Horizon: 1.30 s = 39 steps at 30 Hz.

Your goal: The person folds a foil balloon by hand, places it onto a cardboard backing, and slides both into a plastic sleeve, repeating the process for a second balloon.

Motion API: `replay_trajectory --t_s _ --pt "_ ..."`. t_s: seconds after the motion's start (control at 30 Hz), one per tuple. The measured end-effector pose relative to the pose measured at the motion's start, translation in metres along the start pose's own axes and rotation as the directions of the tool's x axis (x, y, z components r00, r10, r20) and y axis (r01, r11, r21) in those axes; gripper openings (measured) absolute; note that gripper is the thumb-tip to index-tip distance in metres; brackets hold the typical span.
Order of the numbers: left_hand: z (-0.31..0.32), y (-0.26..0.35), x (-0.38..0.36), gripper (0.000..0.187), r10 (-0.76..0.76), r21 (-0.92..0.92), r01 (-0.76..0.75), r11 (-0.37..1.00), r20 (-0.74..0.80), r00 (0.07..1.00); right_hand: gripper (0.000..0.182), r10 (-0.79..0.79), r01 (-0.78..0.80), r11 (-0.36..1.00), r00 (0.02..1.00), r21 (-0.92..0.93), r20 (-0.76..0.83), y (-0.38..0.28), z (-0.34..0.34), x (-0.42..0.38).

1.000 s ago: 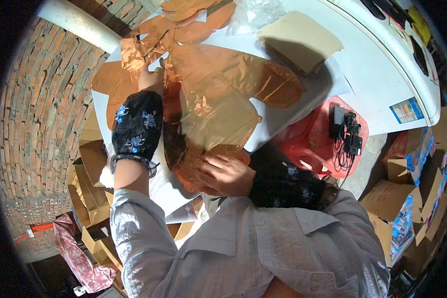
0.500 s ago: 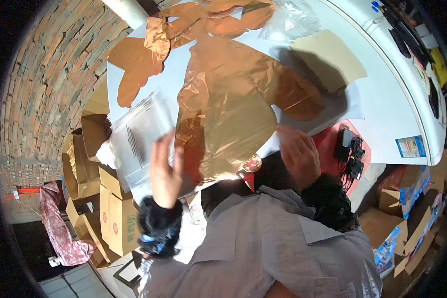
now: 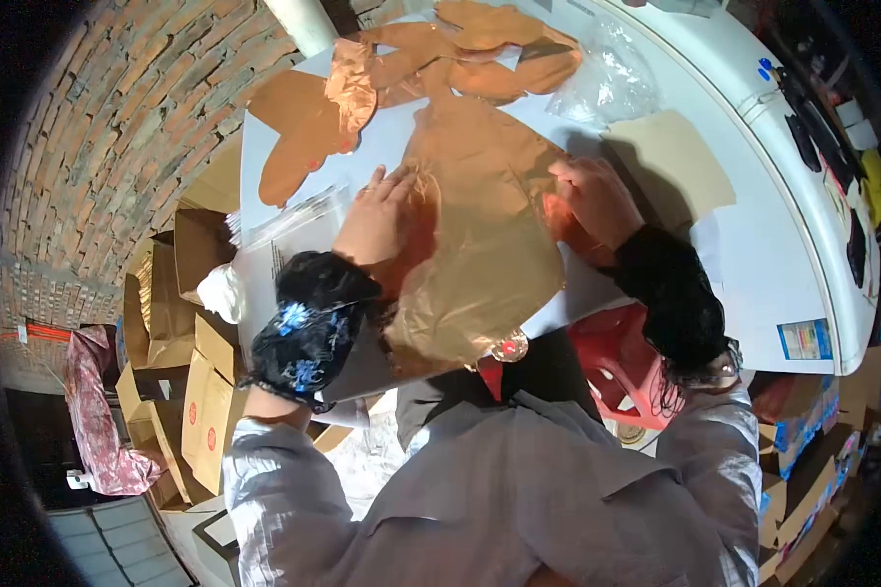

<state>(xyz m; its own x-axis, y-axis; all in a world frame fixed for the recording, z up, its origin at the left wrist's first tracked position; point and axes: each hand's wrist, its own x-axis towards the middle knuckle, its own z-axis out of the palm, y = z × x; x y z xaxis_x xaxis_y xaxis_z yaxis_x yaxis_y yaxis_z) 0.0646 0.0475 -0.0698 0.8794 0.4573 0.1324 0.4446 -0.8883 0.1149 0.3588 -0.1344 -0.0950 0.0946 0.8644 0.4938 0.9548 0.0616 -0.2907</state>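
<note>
A large, flat, uninflated copper-gold foil balloon (image 3: 485,235) lies on the white tabletop in front of me. My left hand (image 3: 374,220) rests on its left edge, palm down with the fingers stretched out. At the opposite edge, my right hand (image 3: 597,201) has its fingers curled and pinched on the foil; the fingertips are partly hidden. Beneath the left forearm and beside it is a stack of clear plastic bags (image 3: 289,235). A small round tab with a red spot (image 3: 509,346) shows at the balloon's near end.
More copper foil balloons (image 3: 289,122) lie at the back left, beside clear crumpled plastic (image 3: 607,78). A beige sheet (image 3: 680,161) is at the right. Cardboard boxes (image 3: 210,411) stand left of the table, and a red plastic stool (image 3: 617,357) is at its near right.
Both hands have moved forward from the near edge onto the balloon's sides. The right fingers have closed at the foil's edge. The view has shifted slightly.
</note>
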Motion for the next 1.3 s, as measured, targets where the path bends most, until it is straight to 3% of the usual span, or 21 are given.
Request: replay_trajectory --t_s 0.07,0.17,0.27,0.37,0.57,1.13,1.3 --pt "0.016 0.003 0.013 0.053 -0.017 0.070 0.016 0.997 0.007 1.000 0.019 -0.115 0.129 0.983 0.988 -0.134 0.105 0.011 0.016 0.005" --pt "0.020 0.022 0.027 0.056 -0.039 0.126 0.032 0.991 0.054 0.998 0.013 -0.152 0.151 0.988 0.987 -0.028 -0.044 0.015 0.035 0.013" --pt "0.024 0.032 0.036 0.063 -0.043 0.130 0.026 0.991 0.124 0.991 0.011 0.007 0.004 0.989 0.997 0.148 -0.074 0.012 0.042 0.016" --pt "0.030 0.036 0.044 0.065 -0.007 0.092 -0.005 0.996 0.123 0.992 0.012 -0.017 0.022 0.998 0.995 0.056 -0.099 0.012 0.046 0.020" --pt "0.039 0.038 0.051 0.068 0.016 0.060 -0.025 0.998 0.143 0.990 0.016 -0.029 0.035 0.998 0.992 0.048 -0.126 0.010 0.049 0.020" --pt "0.039 0.037 0.054 0.066 0.072 -0.027 -0.069 0.997 0.148 0.986 0.019 -0.031 0.030 0.999 1.000 0.043 0.005 0.013 0.042 0.026" --pt "0.044 0.034 0.051 0.065 0.096 -0.036 -0.092 0.995 0.144 0.985 0.021 0.040 -0.032 0.991 0.997 0.127 -0.063 -0.017 -0.010 0.001"
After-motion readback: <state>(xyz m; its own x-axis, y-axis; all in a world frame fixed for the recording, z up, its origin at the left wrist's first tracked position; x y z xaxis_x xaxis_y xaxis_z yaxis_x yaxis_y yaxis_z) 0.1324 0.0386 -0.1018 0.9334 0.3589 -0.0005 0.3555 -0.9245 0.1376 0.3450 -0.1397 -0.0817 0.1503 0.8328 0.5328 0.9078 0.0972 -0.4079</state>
